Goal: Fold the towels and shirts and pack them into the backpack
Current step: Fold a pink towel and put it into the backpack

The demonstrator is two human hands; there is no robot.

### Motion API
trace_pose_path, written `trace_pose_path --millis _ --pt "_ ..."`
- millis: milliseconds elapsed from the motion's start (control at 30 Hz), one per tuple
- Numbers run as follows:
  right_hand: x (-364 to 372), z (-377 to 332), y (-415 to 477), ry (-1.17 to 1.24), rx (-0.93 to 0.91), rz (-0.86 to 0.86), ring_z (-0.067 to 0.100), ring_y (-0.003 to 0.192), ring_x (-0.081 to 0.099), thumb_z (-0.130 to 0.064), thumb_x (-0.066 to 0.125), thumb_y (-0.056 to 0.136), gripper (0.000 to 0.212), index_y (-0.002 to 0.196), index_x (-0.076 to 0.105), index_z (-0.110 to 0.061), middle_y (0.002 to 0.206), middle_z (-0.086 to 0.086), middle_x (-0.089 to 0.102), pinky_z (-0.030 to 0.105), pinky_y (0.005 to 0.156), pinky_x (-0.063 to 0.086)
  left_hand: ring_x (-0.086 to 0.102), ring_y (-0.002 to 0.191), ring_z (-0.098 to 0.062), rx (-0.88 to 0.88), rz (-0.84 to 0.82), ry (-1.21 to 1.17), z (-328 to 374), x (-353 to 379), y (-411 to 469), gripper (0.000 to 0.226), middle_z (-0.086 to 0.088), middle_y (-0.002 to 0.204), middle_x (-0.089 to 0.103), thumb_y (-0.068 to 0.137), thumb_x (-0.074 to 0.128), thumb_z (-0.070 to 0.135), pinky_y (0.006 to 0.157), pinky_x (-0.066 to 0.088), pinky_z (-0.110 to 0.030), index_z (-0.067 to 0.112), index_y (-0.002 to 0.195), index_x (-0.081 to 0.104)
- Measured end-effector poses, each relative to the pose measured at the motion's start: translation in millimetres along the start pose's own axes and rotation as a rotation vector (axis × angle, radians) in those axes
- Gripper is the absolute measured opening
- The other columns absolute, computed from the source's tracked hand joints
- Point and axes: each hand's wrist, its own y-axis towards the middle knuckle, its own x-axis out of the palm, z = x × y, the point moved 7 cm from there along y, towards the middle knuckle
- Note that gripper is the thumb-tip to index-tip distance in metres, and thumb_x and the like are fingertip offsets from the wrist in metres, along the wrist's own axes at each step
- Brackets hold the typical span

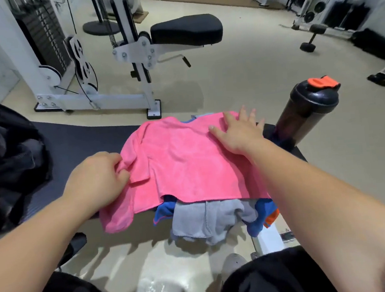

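A pink towel [188, 160] lies spread over a pile of clothes on the black bench [76, 143]. Under it a grey garment [206, 220] and blue cloth [164, 211] with an orange patch hang over the bench's near edge. My left hand [97, 178] pinches the towel's left edge, where the cloth is bunched and folded. My right hand [239, 133] rests flat with fingers spread on the towel's far right corner. The black backpack [6, 158] sits at the left edge of the view, dark and partly cut off.
A black shaker bottle [308, 111] with an orange cap stands on the bench's right end, close to my right hand. A white weight machine with a black seat [187, 31] stands beyond the bench. My knees in black shorts are at the bottom.
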Motion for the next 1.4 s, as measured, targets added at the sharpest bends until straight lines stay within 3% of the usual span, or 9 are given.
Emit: trace_pose_path --millis 400,533,633,700,833,933,1133,1233,1400 --pt "40 -144 -74 0.106 -0.52 -0.241 0.032 0.154 -0.011 -0.077 0.035 0.09 0.073 0.155 0.018 -0.048 0.169 -0.004 0.002 0.065 0.118 -0.01 0.057 0.085 -0.026 -0.41 0.259 -0.487 -75 -25 24 0.024 -0.003 0.088 0.064 0.101 0.046 0.03 0.07 0.042 -0.038 0.012 0.09 0.058" --pt "34 -173 -77 0.208 -0.647 -0.291 0.028 0.155 0.007 -0.083 0.035 0.081 0.08 0.152 0.029 -0.048 0.166 -0.009 0.018 0.058 0.122 0.006 0.061 0.095 -0.025 -0.515 0.155 -0.61 -93 -14 30 0.018 0.0 0.099 0.064 0.098 0.053 0.039 0.078 0.047 -0.039 0.023 0.104 0.058" --pt "45 -195 -78 0.11 -0.744 -0.317 0.032 0.153 0.01 -0.078 0.044 0.084 0.074 0.151 0.032 -0.046 0.166 -0.006 0.019 0.059 0.122 0.008 0.056 0.118 -0.027 -0.389 0.014 -0.286 -85 -12 35 0.062 -0.006 0.127 0.057 0.087 0.07 0.042 0.1 0.047 -0.043 0.028 0.141 0.041" --pt "54 -211 -84 0.026 -0.837 -0.316 0.033 0.153 0.008 -0.069 0.053 0.088 0.066 0.148 0.038 -0.046 0.167 -0.006 0.015 0.062 0.121 0.005 0.052 0.122 -0.031 -0.247 -0.011 -0.049 -73 -14 37 0.077 -0.006 0.133 0.048 0.077 0.077 0.045 0.101 0.046 -0.047 0.029 0.142 0.038" --pt "61 -230 -91 0.014 -0.966 -0.296 0.03 0.153 0.008 -0.062 0.059 0.089 0.057 0.142 0.051 -0.042 0.167 -0.012 0.015 0.061 0.121 0.006 0.048 0.109 -0.031 -0.174 -0.051 0.188 -66 -14 32 0.052 -0.001 0.116 0.046 0.07 0.077 0.053 0.088 0.047 -0.044 0.029 0.109 0.054" --pt "64 -234 -90 0.006 -0.996 -0.274 0.027 0.153 0.01 -0.062 0.056 0.089 0.064 0.147 0.043 -0.041 0.166 -0.015 0.016 0.059 0.121 0.008 0.046 0.102 -0.03 -0.132 -0.077 0.28 -64 -16 30 0.041 0.0 0.108 0.048 0.071 0.074 0.055 0.084 0.044 -0.04 0.029 0.096 0.054" --pt "52 -236 -89 0.091 -0.961 -0.102 0.025 0.138 0.033 -0.063 0.057 0.087 0.076 0.152 0.039 -0.028 0.16 -0.011 0.031 0.045 0.11 0.027 0.047 0.11 -0.026 -0.11 -0.227 0.242 -71 -9 19 0.06 0.004 0.121 0.05 0.069 0.067 0.06 0.092 0.045 -0.041 0.037 0.123 0.054" --pt "44 -228 -85 0.194 -0.913 -0.03 0.028 0.135 0.04 -0.059 0.059 0.087 0.074 0.15 0.043 -0.023 0.157 -0.005 0.038 0.045 0.109 0.034 0.049 0.114 -0.028 -0.098 -0.162 0.296 -68 -8 18 0.07 0.002 0.127 0.049 0.073 0.069 0.065 0.094 0.045 -0.044 0.036 0.133 0.049" --pt "31 -218 -68 0.624 -0.745 -0.058 0.023 0.127 0.053 -0.044 0.069 0.086 0.066 0.139 0.056 -0.01 0.136 0.005 0.056 0.028 0.11 0.038 0.056 0.103 -0.034 -0.177 0.027 0.311 -69 -14 27 0.043 -0.005 0.107 0.053 0.078 0.069 0.043 0.077 0.048 -0.044 0.023 0.113 0.054"
